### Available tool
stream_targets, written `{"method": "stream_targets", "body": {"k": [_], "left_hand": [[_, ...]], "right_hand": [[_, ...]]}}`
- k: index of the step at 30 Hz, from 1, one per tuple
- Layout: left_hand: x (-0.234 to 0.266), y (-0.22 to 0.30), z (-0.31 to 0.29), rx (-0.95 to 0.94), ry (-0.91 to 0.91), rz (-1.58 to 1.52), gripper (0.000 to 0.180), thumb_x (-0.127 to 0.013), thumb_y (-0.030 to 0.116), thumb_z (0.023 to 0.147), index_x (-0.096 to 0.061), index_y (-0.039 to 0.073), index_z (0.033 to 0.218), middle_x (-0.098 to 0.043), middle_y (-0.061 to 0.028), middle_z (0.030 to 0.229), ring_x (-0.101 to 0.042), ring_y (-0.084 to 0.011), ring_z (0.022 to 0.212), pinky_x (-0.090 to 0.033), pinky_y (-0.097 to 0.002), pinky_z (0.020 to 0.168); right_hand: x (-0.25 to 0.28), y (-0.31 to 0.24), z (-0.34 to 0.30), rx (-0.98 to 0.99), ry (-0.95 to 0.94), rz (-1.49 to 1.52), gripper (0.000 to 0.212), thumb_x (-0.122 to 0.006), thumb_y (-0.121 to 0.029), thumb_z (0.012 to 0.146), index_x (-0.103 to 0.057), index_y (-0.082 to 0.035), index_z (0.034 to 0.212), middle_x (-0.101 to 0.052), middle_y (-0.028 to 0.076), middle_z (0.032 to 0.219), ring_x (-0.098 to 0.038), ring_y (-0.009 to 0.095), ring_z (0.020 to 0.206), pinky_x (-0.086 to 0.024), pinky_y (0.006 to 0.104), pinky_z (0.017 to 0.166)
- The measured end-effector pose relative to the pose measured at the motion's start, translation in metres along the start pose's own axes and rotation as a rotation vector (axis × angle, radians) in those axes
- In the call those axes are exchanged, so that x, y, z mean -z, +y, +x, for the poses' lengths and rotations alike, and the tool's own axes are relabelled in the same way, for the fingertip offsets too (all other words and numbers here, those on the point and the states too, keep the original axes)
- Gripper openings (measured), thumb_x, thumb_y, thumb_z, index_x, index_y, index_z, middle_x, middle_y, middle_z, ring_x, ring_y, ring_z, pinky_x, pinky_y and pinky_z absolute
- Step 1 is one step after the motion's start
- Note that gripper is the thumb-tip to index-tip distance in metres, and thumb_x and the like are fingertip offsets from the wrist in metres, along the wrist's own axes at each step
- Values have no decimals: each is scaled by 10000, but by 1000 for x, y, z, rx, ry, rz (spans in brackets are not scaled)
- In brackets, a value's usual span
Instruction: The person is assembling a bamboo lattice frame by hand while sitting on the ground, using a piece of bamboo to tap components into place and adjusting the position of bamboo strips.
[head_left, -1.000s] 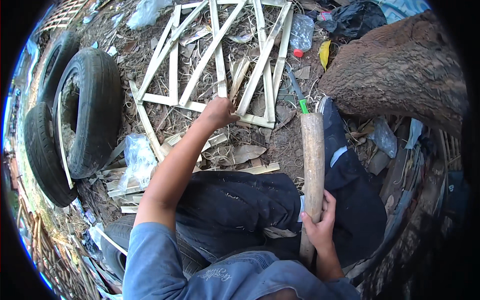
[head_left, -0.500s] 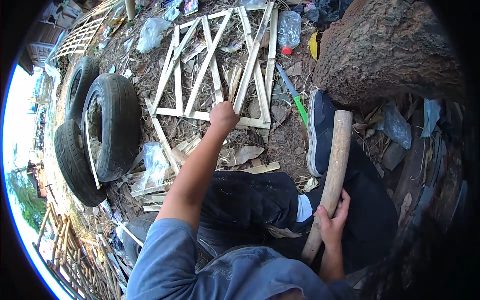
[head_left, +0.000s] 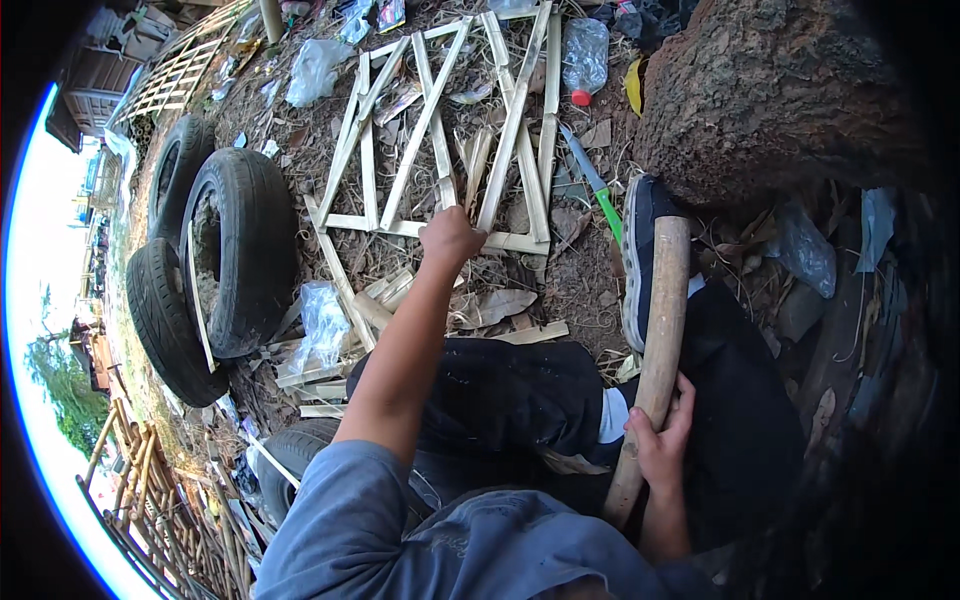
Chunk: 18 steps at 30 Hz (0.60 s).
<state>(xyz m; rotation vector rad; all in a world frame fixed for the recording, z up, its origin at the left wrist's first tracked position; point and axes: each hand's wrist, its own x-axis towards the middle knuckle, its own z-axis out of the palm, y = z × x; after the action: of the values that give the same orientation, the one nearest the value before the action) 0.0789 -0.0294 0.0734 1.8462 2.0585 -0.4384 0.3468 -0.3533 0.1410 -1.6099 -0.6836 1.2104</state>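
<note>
1. Clock directions run from the middle of the view. The ground (head_left: 585,290) is brown soil littered with dry leaves and thin curled shavings.
2. At 12 o'clock, a lattice of pale split strips (head_left: 425,126) lies across it.
3. Between 1 and 2, a green-handled knife (head_left: 607,212) lies just beside the lattice.
4. Near 1, a clear bottle (head_left: 585,55) with a red cap; just right of it, a yellow leaf (head_left: 633,87).
5. At 11, a crumpled whitish bag (head_left: 315,70).
6. Between 9 and 10, three worn tyres (head_left: 255,260), bunched together.
7. At 8, a heap of bamboo poles (head_left: 150,490).
8. Near the centre, a broad dry leaf (head_left: 500,306); just below, a loose strip (head_left: 535,333).
</note>
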Motion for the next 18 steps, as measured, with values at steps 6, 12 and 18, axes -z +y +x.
{"method": "stream_targets", "body": {"k": [6, 12, 18], "left_hand": [[12, -36, -67, -24, 112, -102, 543, -758, 367, 772, -528, 78, 1171, -705, -144, 1065, -682, -322, 995, -492, -494, 885], [-20, -28, -127, -135, -54, -525, 624, -763, 362, 801, -542, 13, 1269, -702, -189, 1045, -665, -353, 1036, -522, -441, 909], [-64, 75, -70, -354, 423, -564, 846, -709, 299, 842, -294, -111, 1454, -261, -367, 1530, -230, -460, 1467, -198, -508, 1209]], "right_hand": [[-4, -1, -5, 38, -41, -21, 712, -677, -7, 827, -307, 5, 1435, -593, 165, 1111, -616, 168, 872, -531, 303, 757], [-15, -22, -8, 40, -95, 45, 735, -681, 11, 806, -299, 5, 1434, -593, 162, 1073, -636, 167, 807, -548, 294, 707], [-20, -36, -2, 88, -159, -48, 748, -691, 5, 785, -300, 17, 1423, -574, 184, 1119, -634, 173, 813, -549, 295, 713]]}}
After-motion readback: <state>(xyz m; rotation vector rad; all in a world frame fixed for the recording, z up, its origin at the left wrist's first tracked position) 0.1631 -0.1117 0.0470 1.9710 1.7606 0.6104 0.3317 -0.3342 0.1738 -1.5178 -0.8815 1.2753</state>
